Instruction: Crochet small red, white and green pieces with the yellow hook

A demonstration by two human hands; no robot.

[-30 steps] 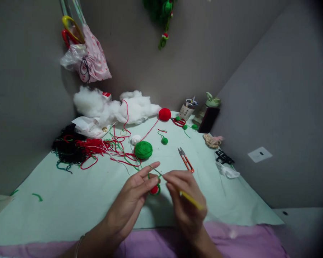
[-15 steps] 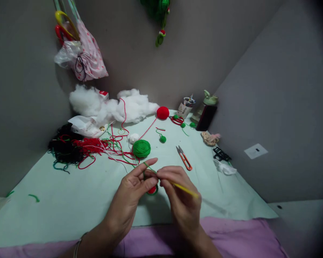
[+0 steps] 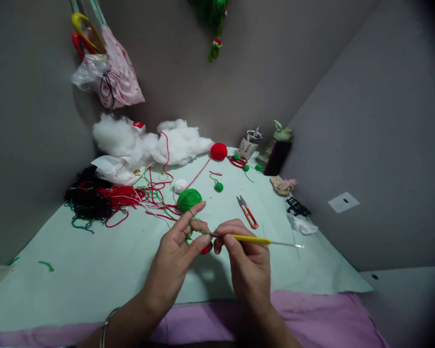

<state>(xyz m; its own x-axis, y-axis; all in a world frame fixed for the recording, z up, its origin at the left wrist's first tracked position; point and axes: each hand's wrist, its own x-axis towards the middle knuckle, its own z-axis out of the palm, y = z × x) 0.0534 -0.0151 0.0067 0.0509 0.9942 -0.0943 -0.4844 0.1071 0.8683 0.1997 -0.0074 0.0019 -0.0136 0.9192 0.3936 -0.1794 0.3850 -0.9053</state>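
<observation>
My left hand (image 3: 179, 246) pinches a small red and green crochet piece (image 3: 206, 249), mostly covered by the thumb and fingers. Green yarn (image 3: 196, 220) runs over its raised index finger. Closed around the yellow handle of a crochet hook (image 3: 252, 239) is my right hand (image 3: 248, 261); the hook's thin metal tip reaches the yarn at my left thumb, and its other metal end points right. Just beyond my left fingers lies a green yarn ball (image 3: 189, 199). Whether a loop sits on the hook is too small to tell.
Orange thread snips (image 3: 247, 211) lie beyond my right hand. A red yarn ball (image 3: 218, 152), white stuffing (image 3: 181, 142) and red-handled scissors (image 3: 238, 161) are at the back. Tangled yarn (image 3: 126, 195) spreads left. A phone (image 3: 278, 158) leans against a bottle (image 3: 283, 131) at back right.
The crochet hook has swung from slanting down to nearly level, so its far metal end now shows. My left index finger has lowered slightly to the left, and the crochet piece is more covered.
</observation>
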